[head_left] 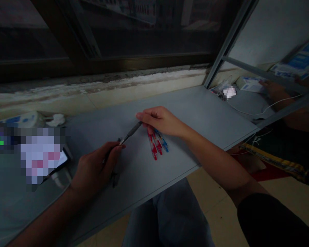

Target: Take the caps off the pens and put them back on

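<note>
My right hand (pixel 162 120) pinches the upper end of a dark pen (pixel 130 133) between thumb and forefinger, while its lower fingers also clasp red pens (pixel 153 145) and a blue pen (pixel 164 142) that point down toward the grey desk (pixel 195 113). My left hand (pixel 95 169) is closed around the pen's other end near its silver tip, with another dark pen part (pixel 114 178) sticking out below the fingers. Both hands hover just above the desk's middle.
A phone with a lit screen (pixel 60 159) lies at the left, with a crumpled tissue (pixel 56 119) and a packet (pixel 24 120) behind it. Beyond a metal divider (pixel 221 55) at the right, another person's hand (pixel 274 90) rests by papers and a white cable (pixel 252 113).
</note>
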The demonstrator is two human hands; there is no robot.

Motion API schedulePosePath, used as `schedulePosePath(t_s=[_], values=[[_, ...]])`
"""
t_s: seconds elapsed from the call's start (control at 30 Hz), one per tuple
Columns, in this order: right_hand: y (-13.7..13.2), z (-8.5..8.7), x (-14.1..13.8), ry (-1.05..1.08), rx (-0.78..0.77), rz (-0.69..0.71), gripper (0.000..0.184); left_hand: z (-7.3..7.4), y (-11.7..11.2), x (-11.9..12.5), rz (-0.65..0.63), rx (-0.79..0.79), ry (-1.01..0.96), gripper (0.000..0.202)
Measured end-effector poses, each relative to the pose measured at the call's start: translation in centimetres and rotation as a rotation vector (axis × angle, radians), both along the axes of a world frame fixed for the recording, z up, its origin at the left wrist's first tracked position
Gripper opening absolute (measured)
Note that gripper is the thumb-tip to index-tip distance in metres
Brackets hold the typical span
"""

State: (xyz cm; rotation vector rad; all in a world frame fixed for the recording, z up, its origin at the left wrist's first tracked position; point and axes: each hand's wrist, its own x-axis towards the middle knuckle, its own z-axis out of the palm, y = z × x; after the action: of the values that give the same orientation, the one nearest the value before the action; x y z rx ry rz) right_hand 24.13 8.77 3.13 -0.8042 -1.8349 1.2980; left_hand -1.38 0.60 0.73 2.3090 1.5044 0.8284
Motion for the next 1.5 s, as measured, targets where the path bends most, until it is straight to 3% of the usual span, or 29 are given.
schedulePosePath(t_s=[0.13, 0.17, 0.27, 0.4, 0.57, 0.7, 0.8, 0.9, 1.17, 1.37, 1.5], values=[[0.0, 0.4, 0.5, 0.007, 0.047, 0.124, 0.035, 0.1, 0.0, -0.1, 0.008, -0.007, 0.015, 0.039], [0.0, 0.4, 0.6, -0.050, 0.040, 0.112, 0.033, 0.1, 0.1, -0.1, 0.004, -0.010, 0.017, 0.039], [0.1, 0.5, 0.7, -0.167, 0.005, 0.002, 0.050, 0.0, 0.1, -0.1, -0.001, -0.008, 0.013, 0.040], [0.3, 0.4, 0.7, -0.039, 0.026, 0.099, 0.030, -0.1, 0.1, 0.0, 0.021, -0.026, 0.018, 0.042], [0.7, 0.3, 0.9, -0.141, -0.033, 0.096, 0.052, -0.1, -0.1, 0.2, 0.030, -0.033, 0.001, 0.041], [0.8, 0.4, 1.2, -0.063, 0.025, 0.189, 0.039, -0.2, -0.1, 0.4, 0.045, -0.056, -0.008, 0.044], [0.6, 0.5, 1.3, -0.206, 0.087, 0.194, 0.035, -0.5, -0.1, 0.3, 0.069, -0.028, 0.019, 0.045], [0.4, 0.5, 1.1, -0.355, 0.109, 0.173, 0.045, -0.8, -0.1, 0.3, 0.080, 0.006, 0.037, 0.044], [0.0, 0.9, 0.9, -0.257, 0.096, 0.231, 0.044, -0.3, 0.0, 0.1, 0.087, 0.035, 0.014, 0.039], [0.2, 0.6, 1.1, -0.179, -0.112, 0.286, 0.049, -0.6, -0.5, 0.1, -0.001, 0.154, 0.066, 0.031], [0.5, 0.3, 0.5, -0.105, -0.232, 0.151, 0.045, -0.7, -0.8, 0.2, -0.165, 0.141, 0.010, 0.032]])
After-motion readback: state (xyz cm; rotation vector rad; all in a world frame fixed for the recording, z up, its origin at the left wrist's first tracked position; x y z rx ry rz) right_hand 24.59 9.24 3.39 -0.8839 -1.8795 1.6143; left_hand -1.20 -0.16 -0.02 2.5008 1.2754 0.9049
